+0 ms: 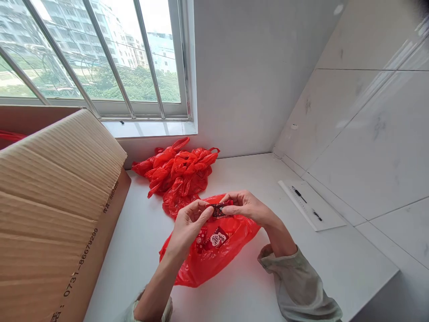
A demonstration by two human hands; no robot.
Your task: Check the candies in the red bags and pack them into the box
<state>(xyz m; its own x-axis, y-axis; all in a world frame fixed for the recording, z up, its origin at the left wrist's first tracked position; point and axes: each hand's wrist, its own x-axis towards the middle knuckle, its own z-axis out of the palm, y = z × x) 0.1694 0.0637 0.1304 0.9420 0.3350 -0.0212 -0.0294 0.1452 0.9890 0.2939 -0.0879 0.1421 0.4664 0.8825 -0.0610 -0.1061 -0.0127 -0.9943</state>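
A small dark wrapped candy (219, 209) is stretched between my two hands, above an open red plastic bag (208, 273). My left hand (191, 220) pinches its left end between thumb and fingertips. At the right end, my right hand (247, 208) closes thumb and fingers on the wrapper. Inside the bag lie a dark red packet (217, 238) with white characters and a red piece with a dotted pattern (201, 239). The wrapper's ends are partly hidden by my fingers.
Several crumpled, tied red bags (181, 167) lie by the wall behind. A large cardboard box (56, 192) stands at the left. On the white table (284, 277), a pen (299, 194) and its cap (317, 215) rest on a white notebook (325, 223) at the right.
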